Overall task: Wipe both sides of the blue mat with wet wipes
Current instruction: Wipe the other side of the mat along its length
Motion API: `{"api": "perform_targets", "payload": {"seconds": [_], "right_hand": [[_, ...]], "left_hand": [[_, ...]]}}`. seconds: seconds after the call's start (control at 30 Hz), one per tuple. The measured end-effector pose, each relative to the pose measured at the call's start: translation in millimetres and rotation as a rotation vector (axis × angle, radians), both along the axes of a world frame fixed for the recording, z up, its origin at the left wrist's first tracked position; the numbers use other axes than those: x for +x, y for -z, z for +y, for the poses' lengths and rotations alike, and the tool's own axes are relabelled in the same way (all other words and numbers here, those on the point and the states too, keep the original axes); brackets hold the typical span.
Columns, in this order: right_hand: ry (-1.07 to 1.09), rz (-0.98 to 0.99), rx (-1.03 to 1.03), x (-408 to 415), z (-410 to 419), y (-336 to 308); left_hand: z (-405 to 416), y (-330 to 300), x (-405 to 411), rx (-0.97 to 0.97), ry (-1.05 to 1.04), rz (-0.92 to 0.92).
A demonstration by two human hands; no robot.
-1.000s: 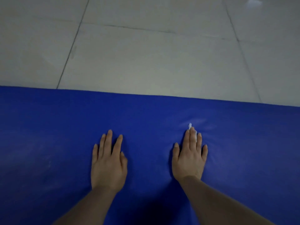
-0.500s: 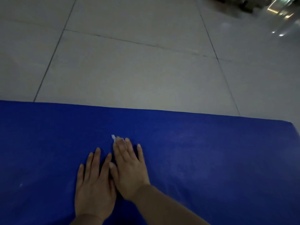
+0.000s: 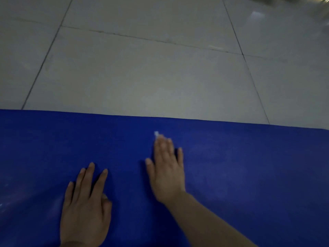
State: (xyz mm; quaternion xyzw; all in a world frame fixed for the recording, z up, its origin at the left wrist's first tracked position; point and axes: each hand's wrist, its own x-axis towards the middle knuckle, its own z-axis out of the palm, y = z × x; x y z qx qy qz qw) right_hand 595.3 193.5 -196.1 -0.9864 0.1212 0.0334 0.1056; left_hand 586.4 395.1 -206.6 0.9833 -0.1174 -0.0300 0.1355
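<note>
The blue mat (image 3: 249, 175) lies flat on the floor and fills the lower half of the head view. My left hand (image 3: 85, 209) rests palm down on it with its fingers straight and spread. To its right, my right hand (image 3: 166, 172) presses flat on the mat with straight fingers. A small white bit of wet wipe (image 3: 157, 134) sticks out past its fingertips; the rest of the wipe is hidden under the hand.
Pale grey floor tiles (image 3: 151, 72) with dark grout lines stretch beyond the mat's far edge (image 3: 178, 118). A blurred shiny object (image 3: 311, 4) sits at the top right corner.
My right hand has slid away from the left hand to the right and forward over the mat with the wipe under it. The left hand stays planted.
</note>
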Motion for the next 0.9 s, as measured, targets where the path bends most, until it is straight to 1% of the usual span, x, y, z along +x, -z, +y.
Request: {"api": "perform_targets", "payload": {"seconds": [0.03, 0.07, 0.17, 0.2, 0.27, 0.3, 0.43, 0.53, 0.6, 0.67, 0.7, 0.8, 0.83, 0.87, 0.9], "right_hand": [[-0.054, 0.002, -0.028, 1, -3, -1], [-0.022, 0.019, -0.051, 1, -17, -1], [0.287, 0.071, -0.085, -3, -70, 3], [0.328, 0.114, -0.08, -3, -79, 5], [0.315, 0.144, -0.075, -3, -80, 3], [0.317, 0.151, -0.067, -3, -78, 3], [0.327, 0.116, -0.073, -2, -77, 4], [0.313, 0.116, -0.073, -2, -79, 7], [0.348, 0.087, -0.109, -1, -77, 10], [0.377, -0.022, -0.16, 7, -56, 7], [0.328, -0.087, -0.134, 14, -35, 5], [-0.104, -0.133, -0.004, 35, 44, 1], [-0.206, -0.132, 0.024, 46, 55, -1], [-0.25, -0.115, 0.019, 57, 53, -2], [-0.254, -0.09, -0.029, 65, 40, -1]], "left_hand": [[-1, -1, 1, -0.001, -0.013, -0.005], [-2, -2, 1, 0.004, -0.022, 0.004], [-2, 0, 3, 0.033, 0.004, 0.034], [0, 3, 3, 0.052, 0.023, 0.027], [0, 0, 6, 0.049, 0.033, 0.021], [-4, -5, 16, 0.004, 0.005, 0.008], [-31, -18, 72, -0.161, -0.224, 0.016], [-42, -4, 81, -0.074, -0.188, 0.004], [-40, 4, 79, -0.04, -0.192, 0.019], [-39, 5, 81, -0.023, -0.187, 0.012], [-39, 4, 81, -0.007, -0.179, 0.007], [-40, 5, 82, 0.033, -0.145, 0.003], [-39, 5, 83, 0.042, -0.139, -0.001], [-38, 6, 83, 0.049, -0.138, -0.003], [-38, 6, 84, 0.052, -0.143, -0.007]]}}
